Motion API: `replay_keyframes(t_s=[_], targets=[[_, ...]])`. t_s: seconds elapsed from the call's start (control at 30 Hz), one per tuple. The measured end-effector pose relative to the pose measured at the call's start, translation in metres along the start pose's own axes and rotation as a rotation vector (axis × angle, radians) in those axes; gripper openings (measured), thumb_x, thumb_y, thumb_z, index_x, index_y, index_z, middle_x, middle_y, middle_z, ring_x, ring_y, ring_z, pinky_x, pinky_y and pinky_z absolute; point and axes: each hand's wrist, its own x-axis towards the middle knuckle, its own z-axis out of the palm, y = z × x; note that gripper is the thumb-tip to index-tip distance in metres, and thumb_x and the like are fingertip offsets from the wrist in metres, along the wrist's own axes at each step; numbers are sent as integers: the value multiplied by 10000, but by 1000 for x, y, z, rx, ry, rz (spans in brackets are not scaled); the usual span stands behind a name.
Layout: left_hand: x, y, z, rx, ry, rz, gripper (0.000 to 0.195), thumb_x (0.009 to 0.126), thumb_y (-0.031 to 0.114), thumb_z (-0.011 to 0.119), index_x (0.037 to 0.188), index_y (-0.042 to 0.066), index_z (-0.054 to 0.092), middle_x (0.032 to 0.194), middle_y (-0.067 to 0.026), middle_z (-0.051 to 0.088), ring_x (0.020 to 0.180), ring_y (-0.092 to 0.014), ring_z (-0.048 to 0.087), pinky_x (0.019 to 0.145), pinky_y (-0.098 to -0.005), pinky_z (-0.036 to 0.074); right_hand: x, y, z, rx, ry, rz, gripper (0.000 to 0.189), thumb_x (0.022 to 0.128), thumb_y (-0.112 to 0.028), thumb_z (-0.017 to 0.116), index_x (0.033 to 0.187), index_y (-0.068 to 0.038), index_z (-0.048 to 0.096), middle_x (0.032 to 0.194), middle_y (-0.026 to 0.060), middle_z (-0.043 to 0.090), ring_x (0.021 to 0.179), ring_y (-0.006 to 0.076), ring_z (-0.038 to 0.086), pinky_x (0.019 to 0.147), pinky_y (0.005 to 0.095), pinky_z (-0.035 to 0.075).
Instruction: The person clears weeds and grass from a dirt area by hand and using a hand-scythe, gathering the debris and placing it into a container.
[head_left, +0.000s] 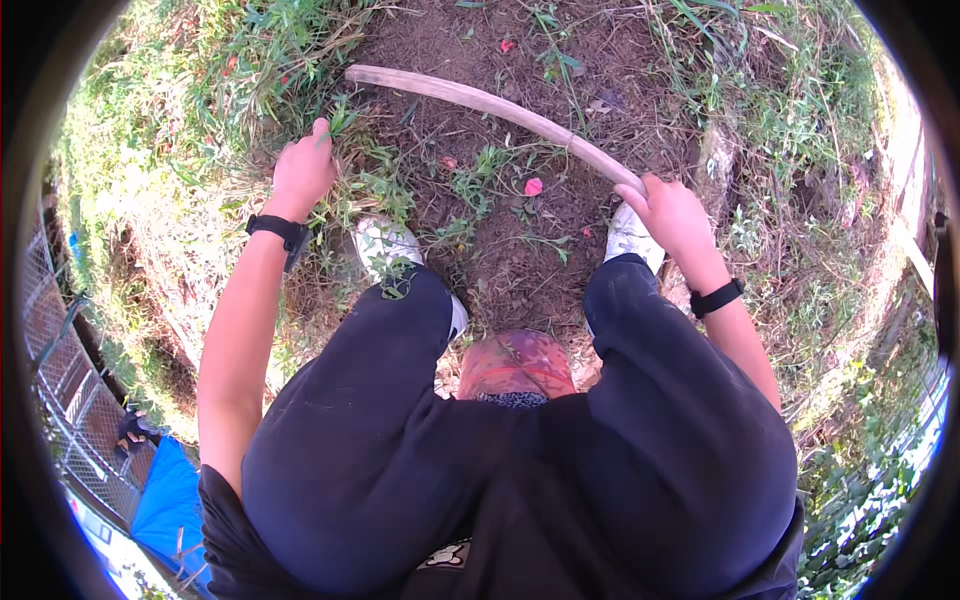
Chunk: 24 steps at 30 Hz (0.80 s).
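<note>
My right hand (671, 212) is closed around one end of a wooden stick or tool handle (480, 99). The pole spans the soil before me and looks curved, partly perhaps from the lens. Its far end lies by the grass at upper left, and no blade can be made out there. My left hand (304, 169) is a fist, thumb uppermost, at the edge of the weeds. Green leaves (342, 120) of a weed stick out by the thumb, their stems hidden in the grip. Below that hand, leafy weeds (382, 180) droop toward my white shoe (386, 241).
Between my knees sits a reddish camouflage-patterned seat or cushion (517, 364). Pink petals (533, 187) dot the brown soil (517, 277). Grass (165, 142) borders it at left. A pale log-like ridge (716, 161) runs at right. Wire fencing (75, 390) and a blue tarp (169, 487) are at lower left.
</note>
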Motion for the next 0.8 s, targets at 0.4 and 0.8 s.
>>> replay_keyframes(t_s=[0.4,0.8], targets=[[-17,17,2,-244,-30,-199,570,941,387,652,1310,-21,503,1020,-296,698,975,-473,673,845,-549,537,-11,3,5,196,-42,93,584,985,-569,547,883,-6,661,701,213,675,704,432,688,640,532,547],[-24,23,-9,-161,-62,-140,248,905,187,544,1022,-15,629,972,-280,705,948,-458,683,858,-555,539,14,-36,11,221,-43,81,577,1007,-554,514,949,-2,670,750,247,685,774,449,691,730,544,550]])
